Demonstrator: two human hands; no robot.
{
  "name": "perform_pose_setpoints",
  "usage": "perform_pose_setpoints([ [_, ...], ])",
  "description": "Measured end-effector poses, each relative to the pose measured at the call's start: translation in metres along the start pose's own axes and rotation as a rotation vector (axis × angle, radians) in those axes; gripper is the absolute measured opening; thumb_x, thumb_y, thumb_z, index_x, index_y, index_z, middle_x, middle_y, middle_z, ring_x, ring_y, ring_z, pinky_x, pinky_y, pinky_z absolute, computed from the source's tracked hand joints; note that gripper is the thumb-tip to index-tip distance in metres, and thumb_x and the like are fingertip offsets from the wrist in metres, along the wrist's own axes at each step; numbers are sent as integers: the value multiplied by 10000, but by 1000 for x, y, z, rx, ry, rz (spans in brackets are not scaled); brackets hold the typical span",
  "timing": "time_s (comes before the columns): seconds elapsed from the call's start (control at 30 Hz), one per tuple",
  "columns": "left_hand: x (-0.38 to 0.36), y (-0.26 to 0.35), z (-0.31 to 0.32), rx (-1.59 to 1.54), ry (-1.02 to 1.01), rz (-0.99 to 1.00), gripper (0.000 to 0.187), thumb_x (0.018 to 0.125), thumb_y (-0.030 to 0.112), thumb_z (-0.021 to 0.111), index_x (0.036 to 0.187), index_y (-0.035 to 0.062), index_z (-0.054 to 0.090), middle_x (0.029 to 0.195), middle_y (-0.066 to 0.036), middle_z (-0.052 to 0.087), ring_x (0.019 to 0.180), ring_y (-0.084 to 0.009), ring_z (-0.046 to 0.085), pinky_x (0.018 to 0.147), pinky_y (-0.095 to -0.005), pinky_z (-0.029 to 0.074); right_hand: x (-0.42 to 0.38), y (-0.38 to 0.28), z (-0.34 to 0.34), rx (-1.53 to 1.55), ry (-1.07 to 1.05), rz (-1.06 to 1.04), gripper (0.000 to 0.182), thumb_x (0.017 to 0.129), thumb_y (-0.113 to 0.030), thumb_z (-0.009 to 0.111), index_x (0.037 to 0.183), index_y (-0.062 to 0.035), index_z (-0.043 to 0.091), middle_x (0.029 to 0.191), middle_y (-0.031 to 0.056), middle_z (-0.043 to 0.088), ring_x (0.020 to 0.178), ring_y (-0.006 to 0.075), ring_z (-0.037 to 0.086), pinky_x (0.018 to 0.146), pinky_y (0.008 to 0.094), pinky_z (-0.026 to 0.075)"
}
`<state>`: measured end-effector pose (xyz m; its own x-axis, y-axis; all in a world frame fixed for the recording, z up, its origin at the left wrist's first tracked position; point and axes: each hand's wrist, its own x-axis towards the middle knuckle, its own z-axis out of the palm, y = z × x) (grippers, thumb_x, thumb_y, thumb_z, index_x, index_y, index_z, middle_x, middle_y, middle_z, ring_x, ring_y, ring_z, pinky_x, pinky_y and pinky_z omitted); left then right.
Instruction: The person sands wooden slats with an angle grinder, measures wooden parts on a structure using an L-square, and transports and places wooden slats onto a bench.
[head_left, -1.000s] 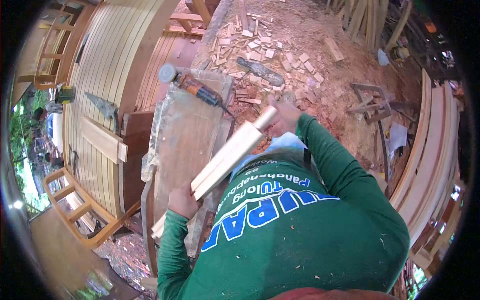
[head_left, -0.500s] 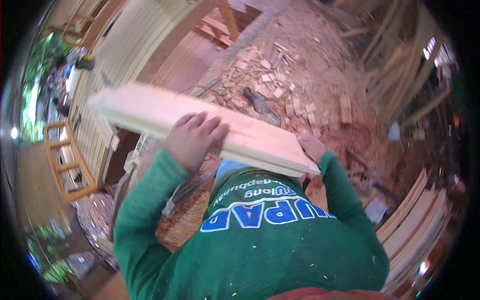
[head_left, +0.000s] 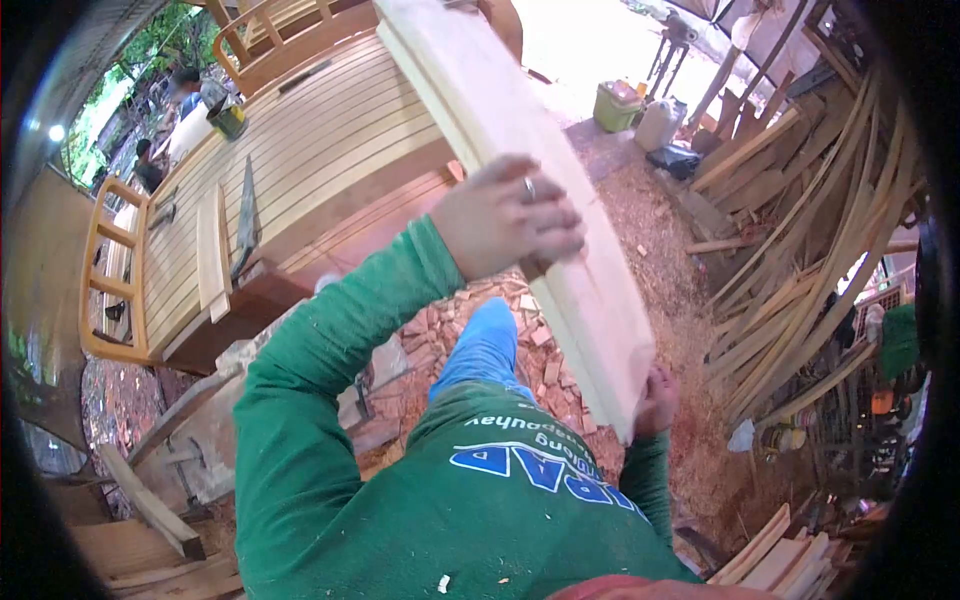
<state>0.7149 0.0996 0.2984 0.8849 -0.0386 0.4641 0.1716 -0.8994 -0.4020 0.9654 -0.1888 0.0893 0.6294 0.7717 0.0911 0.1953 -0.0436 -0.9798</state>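
Observation:
A long, thick, pale wooden plank (head_left: pixel 590 265) slants from the top middle down to the right of my body. My left hand (head_left: pixel 508 218), with a ring on one finger, wraps over the plank's near edge around its middle. At the lower end my right hand (head_left: pixel 657 400) grips the plank's corner; part of that hand is hidden behind the wood. The plank is off the ground, in front of my green shirt. To the left, a handsaw (head_left: pixel 247 215) and a flat board (head_left: pixel 213 250) lie on a slatted wooden bed frame (head_left: pixel 345 110).
Wood offcuts (head_left: pixel 550 360) and shavings cover the ground. Long curved strips (head_left: pixel 830 270) lean at the right, and stacked boards (head_left: pixel 775 560) lie at lower right. A green container (head_left: pixel 618 105) and a whitish jug (head_left: pixel 660 125) stand at the back. Other people (head_left: pixel 190 90) are at far left.
The plank has swung from lying nearly crosswise to pointing steeply away from me, its far end moving right. Both hands have kept hold of it, and my view has turned with my body.

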Motion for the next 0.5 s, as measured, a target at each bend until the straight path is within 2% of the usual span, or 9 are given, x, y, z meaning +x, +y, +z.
perform_pose_setpoints([
  [0.07,14,-43,14,109,89,-61,468,876,244,658,1278,480,614,1320,155,643,1180,-103,614,1163,-463,320,41,-29,4,228,105,-51,127,948,-58,573,989,19,666,919,57,689,855,154,660,773,279,537],
  [0.17,34,-122,60,84,316,-111,436,868,240,680,1239,466,651,1324,155,655,1188,-116,618,1156,-450,336,124,-90,20,479,70,-152,114,943,-43,588,996,43,638,904,36,667,841,113,630,766,254,518],
  [0.23,49,-182,85,44,401,-177,421,886,213,665,1227,461,667,1320,153,661,1192,-130,623,1152,-453,339,182,-146,44,51,163,-230,130,955,-75,594,987,44,636,883,25,649,830,96,605,753,242,495],
  [0.33,59,-290,136,72,499,-233,374,941,209,605,1214,453,679,1325,136,662,1202,-146,623,1154,-448,332,280,-206,87,-176,147,-217,151,963,-105,604,987,40,641,872,18,639,804,85,579,725,239,471],
  [0.37,59,-327,154,37,491,-277,351,983,221,542,1218,446,675,1327,117,664,1252,-151,599,1159,-489,320,326,-220,112,-96,122,-244,159,962,-111,603,990,40,644,872,14,638,798,82,573,717,241,468],
  [0.43,57,-398,186,51,445,-356,336,1000,247,513,1238,437,658,1357,121,644,1292,-180,576,1150,-567,303,382,-238,150,26,65,-202,175,961,-123,601,997,41,650,873,7,635,786,77,562,702,245,462],
  [0.47,56,-428,199,56,423,-397,330,1009,261,499,1248,432,649,1371,123,635,1311,-194,564,1145,-607,294,410,-252,173,-45,39,-197,179,958,-123,602,999,44,652,875,7,635,784,77,559,699,244,459],
  [0.5,54,-453,209,189,298,-477,388,988,308,537,1356,423,580,1509,30,527,1367,-299,513,1095,-713,269,436,-270,206,-105,17,-201,184,955,-124,603,1001,47,653,878,7,635,782,77,557,696,244,457],
])
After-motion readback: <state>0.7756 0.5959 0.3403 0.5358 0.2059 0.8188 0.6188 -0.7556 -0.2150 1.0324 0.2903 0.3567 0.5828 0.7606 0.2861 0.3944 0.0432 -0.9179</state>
